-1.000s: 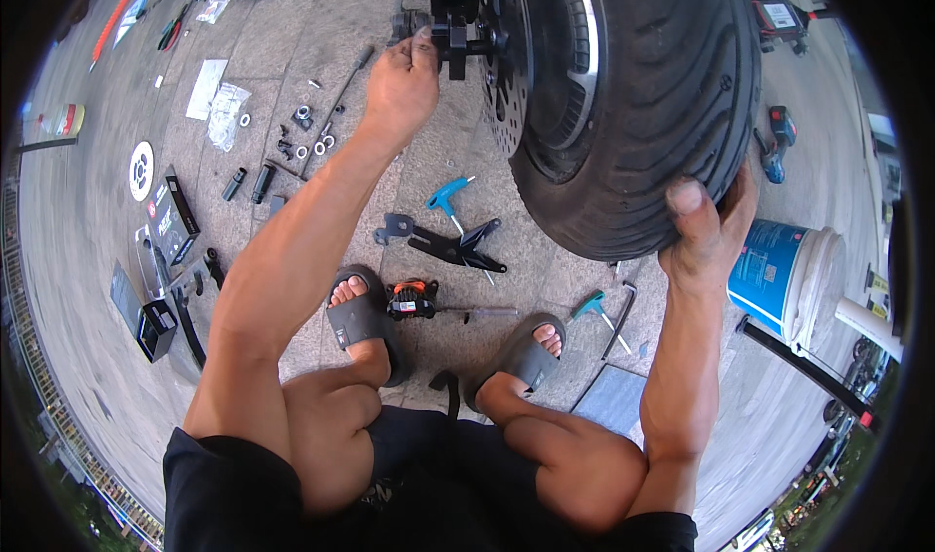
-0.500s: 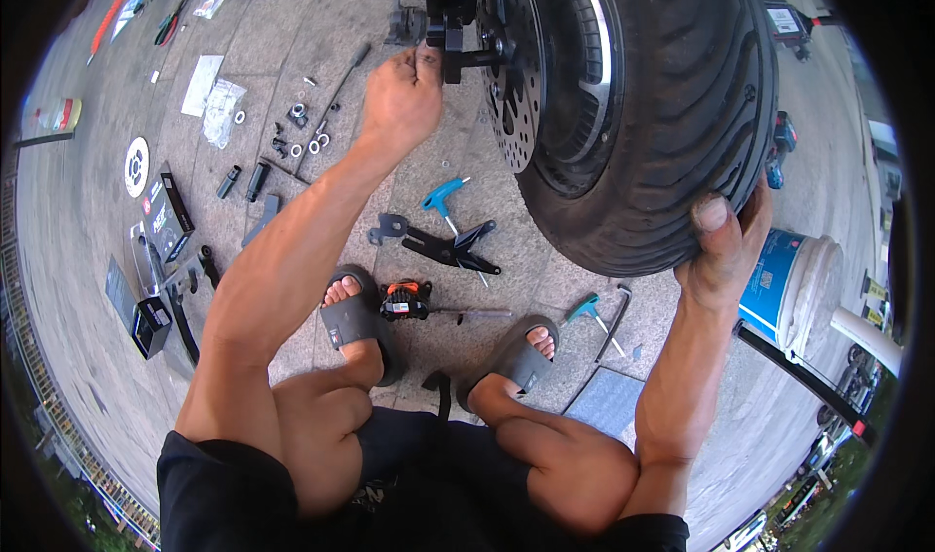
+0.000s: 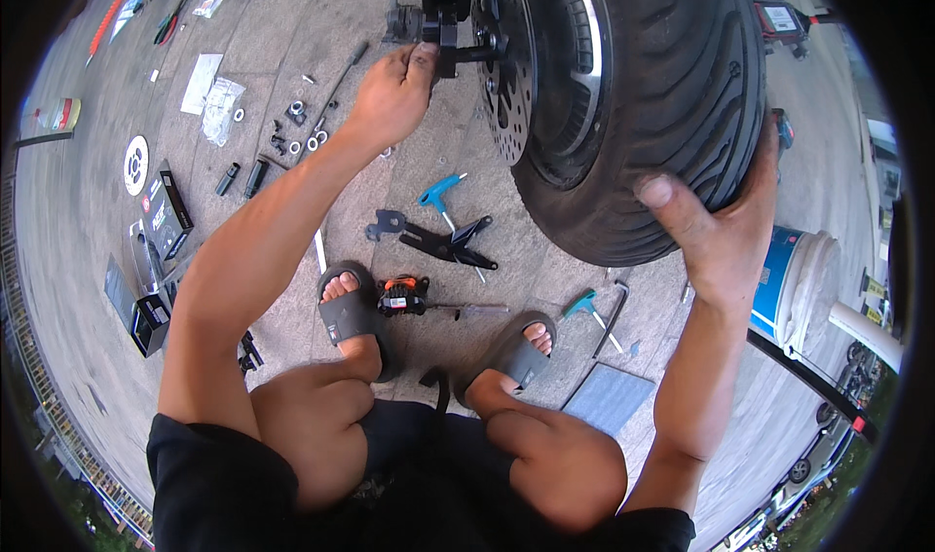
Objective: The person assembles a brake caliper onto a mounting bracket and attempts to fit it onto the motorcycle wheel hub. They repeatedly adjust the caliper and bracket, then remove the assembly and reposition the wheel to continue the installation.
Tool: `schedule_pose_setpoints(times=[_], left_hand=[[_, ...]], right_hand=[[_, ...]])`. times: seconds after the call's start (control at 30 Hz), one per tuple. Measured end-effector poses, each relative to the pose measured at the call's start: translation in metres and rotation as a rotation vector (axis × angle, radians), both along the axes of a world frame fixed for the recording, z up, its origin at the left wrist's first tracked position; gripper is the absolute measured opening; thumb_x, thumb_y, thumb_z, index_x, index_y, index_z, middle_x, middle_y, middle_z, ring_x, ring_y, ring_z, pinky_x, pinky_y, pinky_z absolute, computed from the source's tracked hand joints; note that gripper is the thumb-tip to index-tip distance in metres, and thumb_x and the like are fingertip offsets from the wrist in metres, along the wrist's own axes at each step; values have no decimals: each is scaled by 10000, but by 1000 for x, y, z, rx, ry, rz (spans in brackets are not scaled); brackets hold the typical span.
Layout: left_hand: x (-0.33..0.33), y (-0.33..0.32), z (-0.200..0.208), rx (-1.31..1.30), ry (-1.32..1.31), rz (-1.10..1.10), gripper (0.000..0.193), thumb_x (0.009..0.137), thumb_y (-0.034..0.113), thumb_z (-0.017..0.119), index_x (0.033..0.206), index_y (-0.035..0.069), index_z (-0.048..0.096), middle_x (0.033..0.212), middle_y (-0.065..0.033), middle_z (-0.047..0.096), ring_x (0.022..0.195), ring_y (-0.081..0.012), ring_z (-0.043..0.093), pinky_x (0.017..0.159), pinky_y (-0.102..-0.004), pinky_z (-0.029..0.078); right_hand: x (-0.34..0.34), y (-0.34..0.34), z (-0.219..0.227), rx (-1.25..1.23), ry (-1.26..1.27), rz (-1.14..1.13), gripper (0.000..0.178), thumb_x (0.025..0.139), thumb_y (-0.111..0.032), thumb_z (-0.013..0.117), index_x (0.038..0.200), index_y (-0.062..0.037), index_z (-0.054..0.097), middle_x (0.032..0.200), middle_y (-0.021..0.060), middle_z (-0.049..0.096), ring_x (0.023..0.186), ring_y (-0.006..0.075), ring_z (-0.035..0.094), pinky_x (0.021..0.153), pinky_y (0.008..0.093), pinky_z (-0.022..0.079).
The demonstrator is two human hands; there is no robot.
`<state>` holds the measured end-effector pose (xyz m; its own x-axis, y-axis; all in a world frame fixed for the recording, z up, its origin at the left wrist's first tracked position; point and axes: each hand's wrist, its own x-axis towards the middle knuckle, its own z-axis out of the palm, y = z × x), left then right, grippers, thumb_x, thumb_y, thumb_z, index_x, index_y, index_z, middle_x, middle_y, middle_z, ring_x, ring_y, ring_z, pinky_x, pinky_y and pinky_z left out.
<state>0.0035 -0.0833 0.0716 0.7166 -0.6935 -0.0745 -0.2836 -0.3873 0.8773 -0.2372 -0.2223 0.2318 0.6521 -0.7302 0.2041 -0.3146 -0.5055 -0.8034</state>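
Note:
A wide black wheel (image 3: 672, 114) with chunky tread fills the upper right, and a perforated brake disc (image 3: 514, 114) sits on its left face. Next to the disc stands a black metal bracket (image 3: 447, 31), joined to the wheel's hub by a short axle (image 3: 477, 54). My left hand (image 3: 394, 92) is closed at the bracket's lower end, thumb and fingers pinched together; what lies between them is hidden. My right hand (image 3: 716, 231) grips the tyre's lower right, its thumb across the tread and its fingers round the far side, mostly out of sight.
Below the wheel lie a blue T-handle hex key (image 3: 438, 194), a black bracket arm (image 3: 448, 245), a brake caliper (image 3: 402, 295) and a teal T-handle key (image 3: 582, 304). Washers and bolts (image 3: 302, 133) are scattered left. A blue-and-white bucket (image 3: 794, 284) stands right.
The wheel has shifted slightly left and up in view. My right hand has slid up the tyre, its thumb now further left across the tread. My left hand remains at the bracket.

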Motion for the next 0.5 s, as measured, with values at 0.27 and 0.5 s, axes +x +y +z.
schedule_pose_setpoints(times=[0.27, 0.5], left_hand=[[0, -6, -6, -43, 57, 20, 441, 964, 372, 411, 867, -19, 590, 701, -199, 605, 708, -357, 614, 678, -415, 467], [2, -2, -2, -133, 13, -41, 450, 955, 396, 421, 849, -10, 585, 689, -192, 610, 731, -388, 609, 689, -429, 475]], right_hand=[[5, 2, -4, -9, -61, -34, 1157, 497, -504, 875, 1335, 105, 361, 1191, 249, 545, 1083, 339, 569, 938, 380, 453], [6, -2, 10, -102, 84, -63, 953, 644, -317, 843, 1351, 96, 355, 1237, 203, 536, 1136, 277, 530, 995, 356, 408]])
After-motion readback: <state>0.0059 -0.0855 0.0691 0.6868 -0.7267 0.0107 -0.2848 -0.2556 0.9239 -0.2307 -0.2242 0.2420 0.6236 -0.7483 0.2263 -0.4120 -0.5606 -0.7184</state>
